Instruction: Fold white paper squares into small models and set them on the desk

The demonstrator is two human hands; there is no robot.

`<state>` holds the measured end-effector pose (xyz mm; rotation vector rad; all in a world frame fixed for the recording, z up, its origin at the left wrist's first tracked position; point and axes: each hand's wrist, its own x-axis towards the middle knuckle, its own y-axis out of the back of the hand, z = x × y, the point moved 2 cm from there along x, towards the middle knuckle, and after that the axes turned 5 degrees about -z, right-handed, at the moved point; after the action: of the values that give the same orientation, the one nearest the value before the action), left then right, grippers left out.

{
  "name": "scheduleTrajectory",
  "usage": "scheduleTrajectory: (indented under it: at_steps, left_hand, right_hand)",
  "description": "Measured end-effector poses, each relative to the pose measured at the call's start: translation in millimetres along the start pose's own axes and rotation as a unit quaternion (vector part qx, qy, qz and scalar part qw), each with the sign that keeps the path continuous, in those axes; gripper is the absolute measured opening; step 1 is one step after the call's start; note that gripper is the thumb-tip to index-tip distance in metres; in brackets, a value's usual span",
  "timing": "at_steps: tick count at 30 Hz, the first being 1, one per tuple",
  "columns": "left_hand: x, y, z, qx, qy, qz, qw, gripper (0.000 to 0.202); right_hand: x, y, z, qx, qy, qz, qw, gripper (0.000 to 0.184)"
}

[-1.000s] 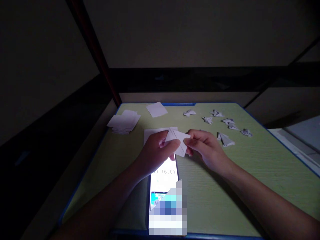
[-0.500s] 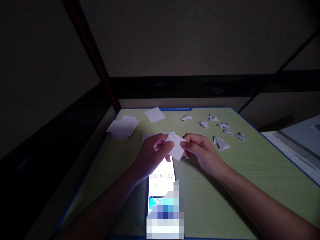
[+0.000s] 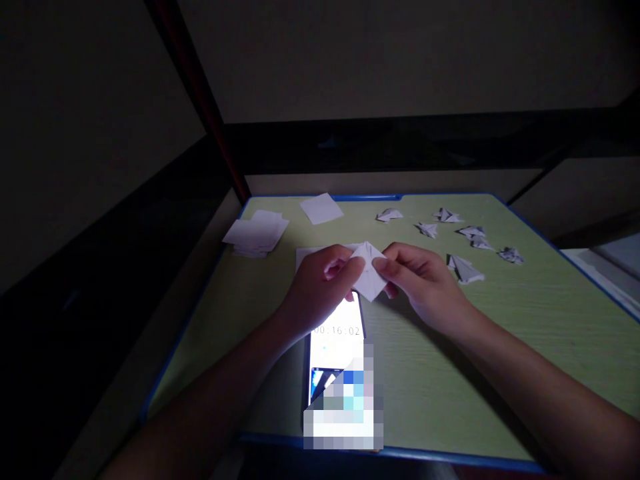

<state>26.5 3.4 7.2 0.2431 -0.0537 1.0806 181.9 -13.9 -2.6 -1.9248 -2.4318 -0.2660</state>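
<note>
Between my two hands is a small white sheet of folded paper [image 3: 369, 283], diamond-shaped with crease lines running to its corners. My left hand [image 3: 325, 280] pinches its left side, thumb on top and fingers curled beneath. On the right side, my right hand [image 3: 423, 280] grips it the same way, its thumb near the paper's middle. Both hands are above a lit phone [image 3: 334, 347] that shows a timer reading. Part of the phone's lower end is pixelated. Behind my left hand, another white paper [image 3: 303, 255] is mostly hidden.
A pile of white paper squares [image 3: 257, 233] lies at the table's back left, with a single square [image 3: 323, 208] beside it. Several folded paper pieces [image 3: 467, 268] are scattered at the back right. The green table [image 3: 525, 373] has a blue edge, with a wall behind.
The view has shifted, so the table sits higher and further right in the picture. Both hands still hold the paper; its creased face now shows more squarely, with the thumbs slightly shifted.
</note>
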Motion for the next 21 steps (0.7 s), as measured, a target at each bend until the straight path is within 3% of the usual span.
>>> scheduleTrajectory:
  at_steps: [11, 15, 21]
  left_hand:
    - [-0.6, -0.5, 1.8, 0.052, 0.024, 0.021, 0.998, 0.022]
    - [-0.8, -0.9, -0.6, 0.088, 0.009, 0.020, 0.996, 0.019]
    - [-0.8, -0.5, -3.2, 0.097, -0.012, 0.027, 0.995, 0.017]
  right_hand:
    - [-0.6, -0.4, -1.0, -0.037, -0.002, -0.002, 0.999, 0.026]
    - [-0.1, -1.4, -1.7, -0.042, 0.001, -0.020, 0.999, 0.020]
    - [-0.7, -1.9, -4.4, -0.057, 0.003, -0.013, 0.998, 0.025]
